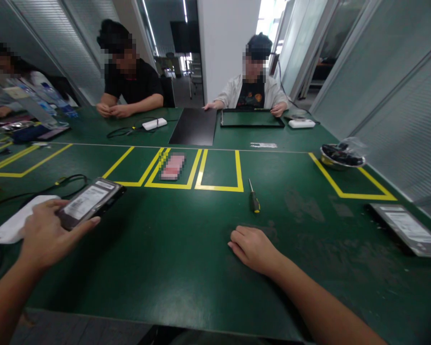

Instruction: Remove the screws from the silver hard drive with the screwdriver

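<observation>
My left hand (48,232) grips a hard drive (89,201) by its sides, holding it tilted above the table at the left. Its white label faces up. Just beneath and behind that hand lies a white box-like device (12,220) with a black cable. My right hand (253,247) rests on the green table (172,258), its fingers curled in, with no object showing in it. Beyond it lies a screwdriver (254,200) with a black and yellow handle, apart from the hand. Off to the right is a second hard drive (411,227), label up.
Yellow tape outlines (219,188) mark the table, one around a blurred pink item (173,166). A metal bowl (342,157) of dark parts stands at the far right. Opposite, one person (253,86) touches a black panel (194,127) and a black frame (253,125); others sit leftward.
</observation>
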### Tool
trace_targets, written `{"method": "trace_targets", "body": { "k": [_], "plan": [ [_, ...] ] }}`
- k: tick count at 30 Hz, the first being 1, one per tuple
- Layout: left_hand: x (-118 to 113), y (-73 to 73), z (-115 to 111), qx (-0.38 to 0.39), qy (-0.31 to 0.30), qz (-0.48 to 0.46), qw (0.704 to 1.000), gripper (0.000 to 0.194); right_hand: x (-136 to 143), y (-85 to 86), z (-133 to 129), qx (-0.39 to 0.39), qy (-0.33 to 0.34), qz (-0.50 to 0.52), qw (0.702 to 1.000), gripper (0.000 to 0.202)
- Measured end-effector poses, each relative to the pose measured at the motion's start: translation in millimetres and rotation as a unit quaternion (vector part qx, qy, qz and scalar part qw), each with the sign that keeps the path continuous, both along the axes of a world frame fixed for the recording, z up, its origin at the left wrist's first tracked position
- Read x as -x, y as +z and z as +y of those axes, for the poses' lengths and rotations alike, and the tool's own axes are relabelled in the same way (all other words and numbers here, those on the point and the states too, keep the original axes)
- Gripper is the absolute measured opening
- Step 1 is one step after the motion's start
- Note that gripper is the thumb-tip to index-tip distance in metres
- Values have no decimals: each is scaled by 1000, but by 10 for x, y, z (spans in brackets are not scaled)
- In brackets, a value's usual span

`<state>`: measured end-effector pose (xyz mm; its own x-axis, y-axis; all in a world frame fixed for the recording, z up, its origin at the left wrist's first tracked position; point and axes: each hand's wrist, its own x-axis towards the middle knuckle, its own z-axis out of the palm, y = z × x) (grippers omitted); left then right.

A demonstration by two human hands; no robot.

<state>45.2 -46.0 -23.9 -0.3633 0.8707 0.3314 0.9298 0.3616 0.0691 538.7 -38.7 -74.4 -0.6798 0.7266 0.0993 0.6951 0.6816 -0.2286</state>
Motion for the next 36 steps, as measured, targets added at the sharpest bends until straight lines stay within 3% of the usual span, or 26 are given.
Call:
{"method": "trace_targets", "body": {
  "k": [10, 17, 22, 28, 33, 36],
  "plan": [
    [-1452, -319, -39, 80, -162, -58, 982, 71, 1, 8, 4, 2, 0, 5, 1000, 20],
    [-2277, -398, -32, 80, -191, -44, 977, 70, -3, 15, 5, -6, 3, 3, 1000, 21],
    [-2521, -421, -122, 79, -237, -34, 968, 74, -24, 33, 10, -24, 7, 17, 1000, 23],
    [-2582, -403, -276, 69, -342, -33, 937, 66, -56, 86, 15, -65, -14, 109, 992, 32],
    [-2576, -363, -150, 112, -440, -78, 887, 40, -47, 41, -8, -67, 33, 139, 987, 73],
    [-2591, -378, 42, 116, -451, -126, 876, 29, -17, -16, -28, -38, 57, 99, 993, 90]
  ]
}}
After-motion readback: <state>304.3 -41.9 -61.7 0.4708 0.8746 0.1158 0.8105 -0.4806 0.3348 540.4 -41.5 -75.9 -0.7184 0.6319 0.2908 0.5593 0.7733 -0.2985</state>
